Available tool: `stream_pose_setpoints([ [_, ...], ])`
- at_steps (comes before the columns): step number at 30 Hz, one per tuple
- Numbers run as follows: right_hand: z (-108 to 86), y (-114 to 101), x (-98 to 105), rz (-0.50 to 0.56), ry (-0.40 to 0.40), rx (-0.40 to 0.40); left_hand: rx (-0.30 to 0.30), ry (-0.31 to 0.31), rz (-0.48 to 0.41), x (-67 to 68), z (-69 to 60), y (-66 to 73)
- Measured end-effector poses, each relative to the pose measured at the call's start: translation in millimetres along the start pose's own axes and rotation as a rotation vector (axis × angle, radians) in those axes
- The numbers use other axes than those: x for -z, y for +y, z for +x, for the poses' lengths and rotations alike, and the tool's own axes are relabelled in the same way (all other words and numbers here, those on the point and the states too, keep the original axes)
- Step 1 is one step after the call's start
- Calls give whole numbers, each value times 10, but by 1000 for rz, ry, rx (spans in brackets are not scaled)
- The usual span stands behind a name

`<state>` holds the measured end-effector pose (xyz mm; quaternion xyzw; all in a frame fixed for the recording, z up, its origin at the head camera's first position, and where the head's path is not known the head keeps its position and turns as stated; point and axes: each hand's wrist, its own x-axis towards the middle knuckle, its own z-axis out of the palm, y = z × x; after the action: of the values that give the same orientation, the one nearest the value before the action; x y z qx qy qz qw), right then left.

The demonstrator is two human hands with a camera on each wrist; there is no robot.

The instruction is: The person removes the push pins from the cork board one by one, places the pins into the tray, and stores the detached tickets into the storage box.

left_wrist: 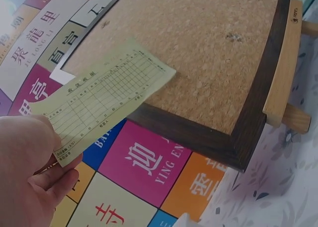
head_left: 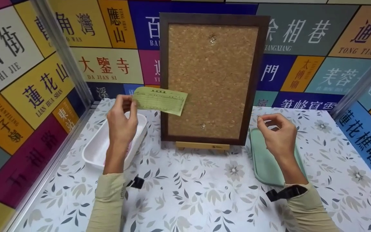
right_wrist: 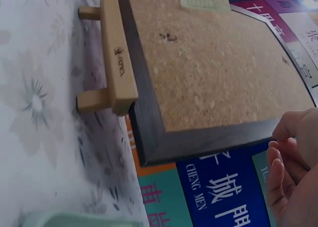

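Observation:
A pale green printed receipt slip is pinched at its left end by my left hand. The slip's right part overlaps the left side of a dark-framed cork board, in front of it. Table lines on the slip show in the left wrist view. My right hand is raised by the board's lower right, above a green tray, with curled fingers and thumb and index tips together. Whether a tiny thing sits between those tips is too small to tell. Small shiny spots mark the cork near top and bottom.
A small wooden easel supports the board upright on a floral tablecloth. Under my left forearm is a white tray with something pink inside, mostly hidden. Colorful walls with printed characters stand behind and at both sides.

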<state>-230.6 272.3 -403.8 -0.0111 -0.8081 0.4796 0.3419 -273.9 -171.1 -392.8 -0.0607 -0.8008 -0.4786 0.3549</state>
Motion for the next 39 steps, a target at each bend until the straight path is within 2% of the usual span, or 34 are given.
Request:
stream_pose_setpoints([
  [7,28,393,75,-51,-30,4,6,-2,19,74,-13,-65],
  [17,6,672,252,-131,-87,-46,41,-11,54,170,-46,-124],
  [26,37,757,370,-196,-133,-102,59,34,93,280,-22,-195],
  [30,52,808,369,-210,-164,-110,33,69,102,331,-2,-236],
  [34,54,823,377,-217,-196,-117,8,85,121,331,-5,-275],
  [39,63,775,394,-218,-239,-140,29,94,150,319,-13,-332],
])
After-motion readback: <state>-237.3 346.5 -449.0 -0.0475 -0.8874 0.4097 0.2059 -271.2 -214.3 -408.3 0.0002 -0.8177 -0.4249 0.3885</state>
